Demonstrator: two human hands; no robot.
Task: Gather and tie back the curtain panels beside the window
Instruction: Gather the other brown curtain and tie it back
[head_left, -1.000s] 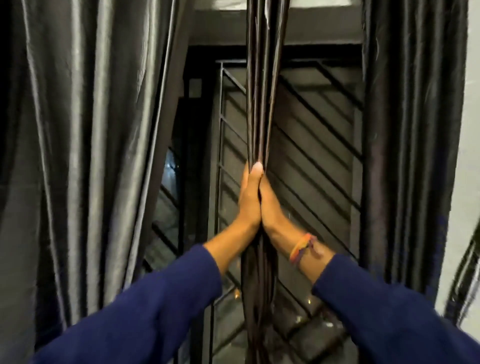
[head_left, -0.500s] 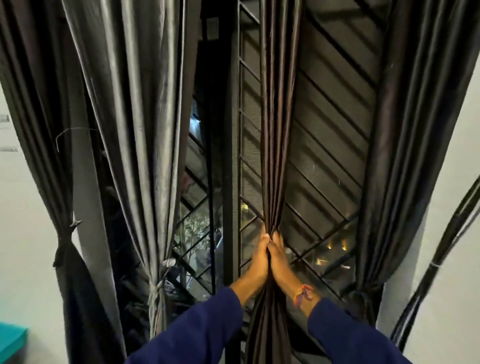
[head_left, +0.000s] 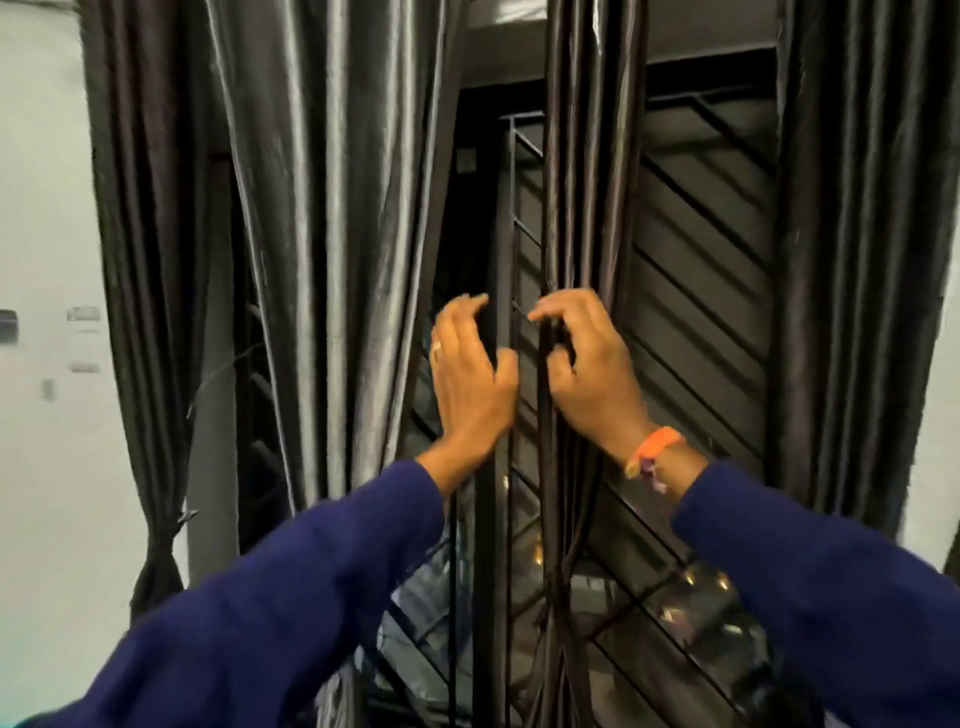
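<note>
A narrow dark curtain panel (head_left: 587, 182) hangs bunched in front of the window's centre. My right hand (head_left: 592, 379), with an orange wristband, curls its fingers around the panel's left edge at mid height. My left hand (head_left: 467, 379) hovers just left of the panel, fingers spread, holding nothing and apart from the fabric. A shiny grey panel (head_left: 332, 234) hangs to the left. Beyond it a dark panel (head_left: 140, 260) is cinched by a tie (head_left: 158, 551) low down. Another dark panel (head_left: 857, 260) hangs at the right.
Behind the curtains is a black window frame with a diagonal metal grille (head_left: 696, 312). A pale wall (head_left: 41, 208) with small switches lies at the far left. Lights show through the glass low down.
Both hands were pressed together around the middle panel. My left hand has now let go and moved left with its fingers spread, while my right hand keeps hold of the fabric.
</note>
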